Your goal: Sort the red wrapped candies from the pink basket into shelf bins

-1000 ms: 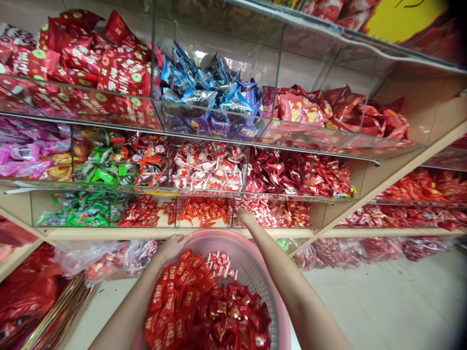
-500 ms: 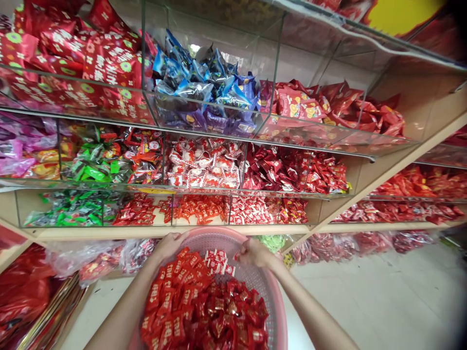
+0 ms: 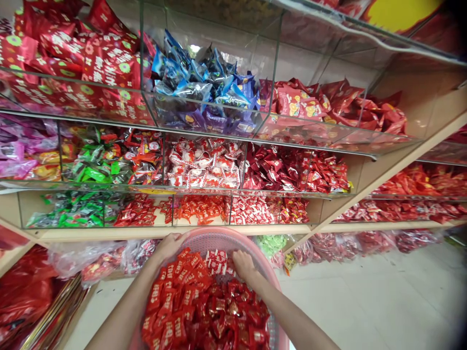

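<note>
A pink perforated plastic basket [image 3: 272,272] is in front of me at the lower middle. My left hand [image 3: 171,244] is closed over its far left rim. Inside the basket, my right hand [image 3: 243,265] curls its fingers at a small heap of red-and-white wrapped candies [image 3: 217,261]; its fingertips are partly hidden, with candy showing beside them. Orange-red wrapped candies [image 3: 166,304] fill the basket's left side. Dark red, shiny wrapped candies [image 3: 233,311] lie in the near right part.
Tiered shelves with clear dividers stand ahead. Their lowest row holds red-and-white candies [image 3: 251,210], orange candies [image 3: 200,209] and green packets [image 3: 73,211]. Blue packets [image 3: 197,82] lie higher up. Plastic bags [image 3: 105,260] sit under the shelf, and pale tiled floor [image 3: 365,301] lies to the right.
My right hand has moved down and left, from near the basket's right rim to the red-and-white candies inside. My left hand stays on the rim.
</note>
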